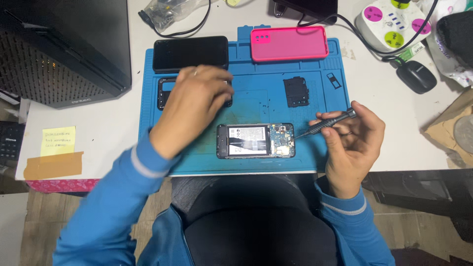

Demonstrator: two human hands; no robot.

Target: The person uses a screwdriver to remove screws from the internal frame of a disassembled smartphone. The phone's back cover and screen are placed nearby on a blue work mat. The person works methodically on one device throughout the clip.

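Two bare hands work over a blue repair mat [256,93]. The opened phone [255,140], back off with battery and circuit board exposed, lies at the mat's six o'clock edge. The right hand [352,143], at three o'clock of it, has its fingers closed around a dark screwdriver [325,123] whose tip meets the board end. The left hand [194,106] hovers blurred at eleven o'clock over a dark frame part [165,93]; whether its fingers grip anything cannot be told. Screw work on the board seems in hand; next calls for a steady, seated tip.
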